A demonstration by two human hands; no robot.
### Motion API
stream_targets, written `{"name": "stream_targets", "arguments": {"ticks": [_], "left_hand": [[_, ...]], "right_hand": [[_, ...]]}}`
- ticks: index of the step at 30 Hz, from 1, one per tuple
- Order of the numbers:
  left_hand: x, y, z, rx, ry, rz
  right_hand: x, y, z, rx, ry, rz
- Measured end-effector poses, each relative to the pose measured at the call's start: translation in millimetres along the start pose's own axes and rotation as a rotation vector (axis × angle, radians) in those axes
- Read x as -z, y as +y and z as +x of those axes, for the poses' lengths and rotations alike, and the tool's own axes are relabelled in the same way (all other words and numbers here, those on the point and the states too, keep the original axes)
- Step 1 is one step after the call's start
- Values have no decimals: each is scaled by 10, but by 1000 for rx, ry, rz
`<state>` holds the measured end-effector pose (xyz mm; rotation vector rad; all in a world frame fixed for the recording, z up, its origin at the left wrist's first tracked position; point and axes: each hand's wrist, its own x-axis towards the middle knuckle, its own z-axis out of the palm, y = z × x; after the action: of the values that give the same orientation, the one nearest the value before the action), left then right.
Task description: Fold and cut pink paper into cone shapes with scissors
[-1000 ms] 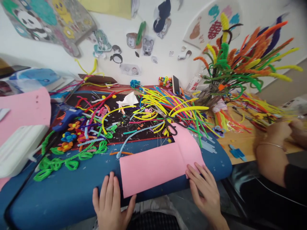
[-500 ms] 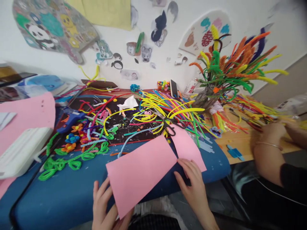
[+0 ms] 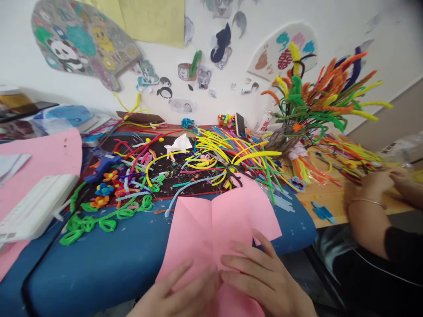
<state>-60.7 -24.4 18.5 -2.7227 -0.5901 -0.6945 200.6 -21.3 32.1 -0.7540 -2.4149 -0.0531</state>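
A pink sheet of paper (image 3: pixel 194 229) lies opened out in front of me, with a crease running down its middle and a slanting fold line at its upper left. My left hand (image 3: pixel 185 288) rests on its lower left part, fingers stretched out. Across the lower right part lies my right hand (image 3: pixel 264 277), its fingers spread flat. The two hands nearly meet at the crease. Another pink piece of paper (image 3: pixel 266 215) sits partly under the sheet's right side. Black-handled scissors (image 3: pixel 230 169) lie just beyond the papers, among pipe cleaners.
Many coloured pipe cleaners (image 3: pixel 214 143) cover the dark mat. A blue glue gun (image 3: pixel 102 165), pipe-cleaner flowers (image 3: pixel 104 189) and a white device (image 3: pixel 39 207) are on the left. A pipe-cleaner bouquet (image 3: pixel 317 97) stands at the right, near another person's arm (image 3: pixel 366 220).
The folded pink paper has been opened out and turned so its crease points away from me. Both hands have moved inward onto it.
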Motion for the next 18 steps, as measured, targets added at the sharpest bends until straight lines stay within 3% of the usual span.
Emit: {"name": "stream_targets", "arguments": {"ticks": [4,7,13,18], "left_hand": [[-109,-297,-302,209,-32,-100],[-259,-429,-469,262,-81,-190],[-368,-480,-398,285,-32,-331],[-377,-475,-440,384,87,-446]], "right_hand": [[-92,168,-216,-11,-76,211],[-140,241,-466,-62,-106,244],[-33,364,-609,-144,-221,9],[25,453,-639,-228,-97,179]]}}
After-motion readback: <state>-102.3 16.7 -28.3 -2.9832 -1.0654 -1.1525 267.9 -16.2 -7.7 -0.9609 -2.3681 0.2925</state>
